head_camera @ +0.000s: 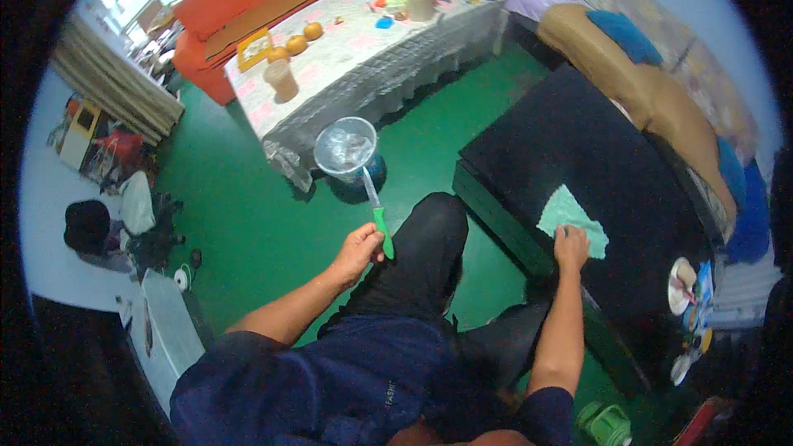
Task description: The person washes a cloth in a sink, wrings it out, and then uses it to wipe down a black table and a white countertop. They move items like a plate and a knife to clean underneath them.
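My left hand (358,255) grips the green handle of a small knife (382,226). Its blade points away from me, and the tip comes close to the rim of a round bin (322,164) with a clear plastic liner (350,147). Whether tip and rim touch I cannot tell. On the right, my right hand (571,249) pinches a light green cloth (562,210), which lies spread on a black table (533,130). Part of the cloth is hidden under the fingers.
A long table with a white lace cloth (334,56) carries a cup (282,82), several orange fruits (296,44) and a yellow box (254,49). A plate (681,285) sits at the black table's right edge. A green jug (604,424) stands at lower right, a sofa (644,90) beyond.
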Action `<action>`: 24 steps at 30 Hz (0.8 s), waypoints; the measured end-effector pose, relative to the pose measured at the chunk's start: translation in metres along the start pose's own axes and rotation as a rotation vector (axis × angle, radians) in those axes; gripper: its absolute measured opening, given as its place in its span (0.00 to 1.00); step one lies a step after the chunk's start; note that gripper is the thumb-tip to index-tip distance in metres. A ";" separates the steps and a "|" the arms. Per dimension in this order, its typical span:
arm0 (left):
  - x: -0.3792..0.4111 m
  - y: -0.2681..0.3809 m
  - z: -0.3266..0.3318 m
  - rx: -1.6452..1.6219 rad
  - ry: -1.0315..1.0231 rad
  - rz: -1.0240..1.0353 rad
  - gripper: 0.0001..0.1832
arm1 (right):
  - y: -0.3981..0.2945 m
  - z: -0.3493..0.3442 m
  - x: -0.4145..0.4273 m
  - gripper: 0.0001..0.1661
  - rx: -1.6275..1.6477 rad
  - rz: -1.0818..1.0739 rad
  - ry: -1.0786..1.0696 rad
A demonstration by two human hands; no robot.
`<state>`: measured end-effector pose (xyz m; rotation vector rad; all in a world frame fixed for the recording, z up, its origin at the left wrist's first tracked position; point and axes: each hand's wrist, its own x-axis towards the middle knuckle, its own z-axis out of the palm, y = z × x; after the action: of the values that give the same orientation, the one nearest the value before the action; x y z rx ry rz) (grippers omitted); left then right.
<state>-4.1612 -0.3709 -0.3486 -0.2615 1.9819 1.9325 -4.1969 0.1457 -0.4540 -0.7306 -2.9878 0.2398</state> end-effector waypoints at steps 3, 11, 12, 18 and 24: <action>-0.001 -0.005 -0.037 -0.045 0.141 -0.036 0.09 | -0.012 -0.022 -0.005 0.22 -0.113 -0.077 -0.104; 0.076 -0.021 -0.135 -0.026 0.398 -0.078 0.11 | 0.009 -0.005 0.002 0.20 0.032 0.040 0.057; 0.096 -0.019 -0.146 -0.077 0.396 -0.068 0.11 | 0.024 0.001 0.011 0.18 0.013 -0.005 0.087; 0.174 0.001 -0.269 0.012 0.562 0.019 0.17 | 0.005 0.001 0.010 0.17 -0.071 -0.135 0.147; 0.304 0.017 -0.401 0.418 0.764 -0.071 0.23 | 0.019 0.012 0.017 0.26 -0.021 0.043 0.102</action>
<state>-4.4974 -0.7322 -0.4473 -1.0571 2.7248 1.4225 -4.2042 0.1682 -0.4690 -0.7854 -2.8847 0.1682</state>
